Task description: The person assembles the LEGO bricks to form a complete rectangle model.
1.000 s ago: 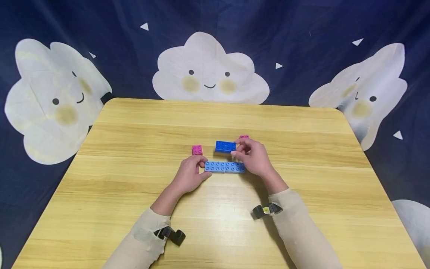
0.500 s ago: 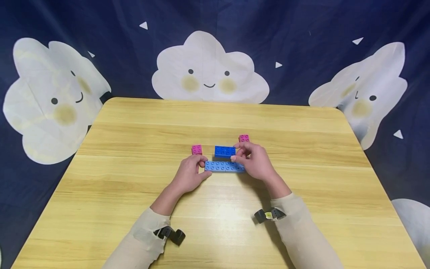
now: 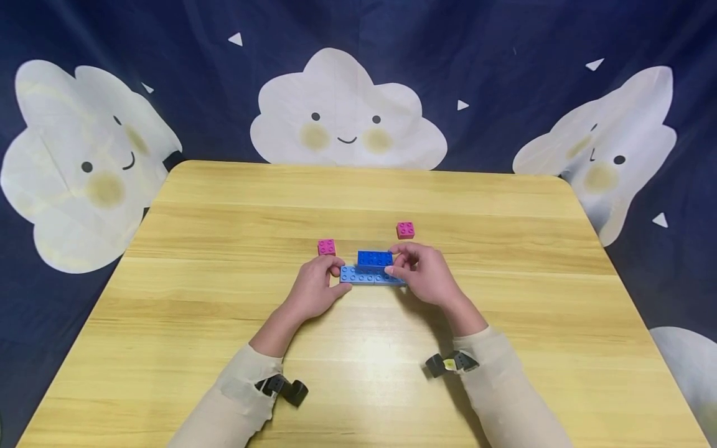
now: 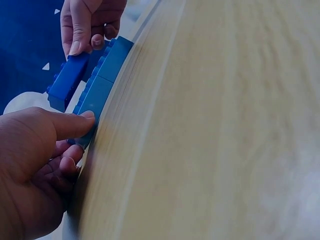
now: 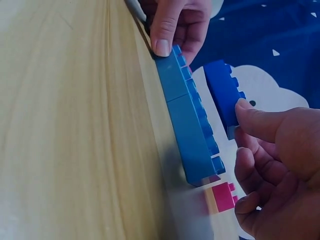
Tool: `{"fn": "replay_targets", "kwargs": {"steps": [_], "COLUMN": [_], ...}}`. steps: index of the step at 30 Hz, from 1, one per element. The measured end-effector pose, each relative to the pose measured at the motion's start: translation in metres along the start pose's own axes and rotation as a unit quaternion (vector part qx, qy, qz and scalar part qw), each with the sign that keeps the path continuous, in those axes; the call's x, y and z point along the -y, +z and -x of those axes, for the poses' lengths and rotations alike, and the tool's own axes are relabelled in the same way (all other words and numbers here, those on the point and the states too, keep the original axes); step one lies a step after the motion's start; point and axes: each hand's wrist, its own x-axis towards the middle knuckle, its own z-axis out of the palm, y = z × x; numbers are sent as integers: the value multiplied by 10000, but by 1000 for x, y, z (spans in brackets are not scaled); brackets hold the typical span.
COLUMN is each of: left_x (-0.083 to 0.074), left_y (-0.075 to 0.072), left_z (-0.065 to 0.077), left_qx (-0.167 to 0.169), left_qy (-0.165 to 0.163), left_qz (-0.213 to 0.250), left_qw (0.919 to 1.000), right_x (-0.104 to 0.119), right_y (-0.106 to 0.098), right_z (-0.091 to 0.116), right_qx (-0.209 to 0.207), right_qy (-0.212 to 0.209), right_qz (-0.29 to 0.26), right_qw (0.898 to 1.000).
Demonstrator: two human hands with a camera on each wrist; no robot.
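Note:
Two light blue toy bricks [image 3: 358, 274] lie end to end in a row on the table. At the row's left end my left hand [image 3: 315, 289] grips the brick between thumb and fingers. My right hand [image 3: 428, 274] pinches the right end of a dark blue brick [image 3: 374, 258]. Both wrist views show a gap between this dark blue brick [image 5: 220, 92] and the studs of the light blue row [image 5: 187, 120]. It hangs above the row, spanning the seam, its long side roughly parallel to it.
A pink brick [image 3: 327, 247] stands just behind my left hand. Farther back on the right is another pink brick [image 3: 406, 230]. The wooden table [image 3: 358, 386] reaches back to a dark blue curtain [image 3: 482, 37] printed with clouds.
My right hand has brought the dark blue brick nearer to me and down toward the light blue row. The right pink brick now shows fully. My left hand stays at the row's left end.

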Motion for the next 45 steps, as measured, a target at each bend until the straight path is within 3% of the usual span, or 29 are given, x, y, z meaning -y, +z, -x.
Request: {"fn": "replay_targets", "kwargs": {"steps": [14,45], "left_x": [0,0], "left_y": [0,1], "left_z": [0,0], "left_qx": [-12,-29], "left_qy": [-4,-4], "left_qz": [-52,-83], "left_qw": [10000,10000], "right_x": [-5,-3], "right_y": [4,5], "right_z": [7,11], "right_qx": [93,178], "right_qy": [-54,-118], "right_qz": [-116,286], "right_qw": [9999,9994]}}
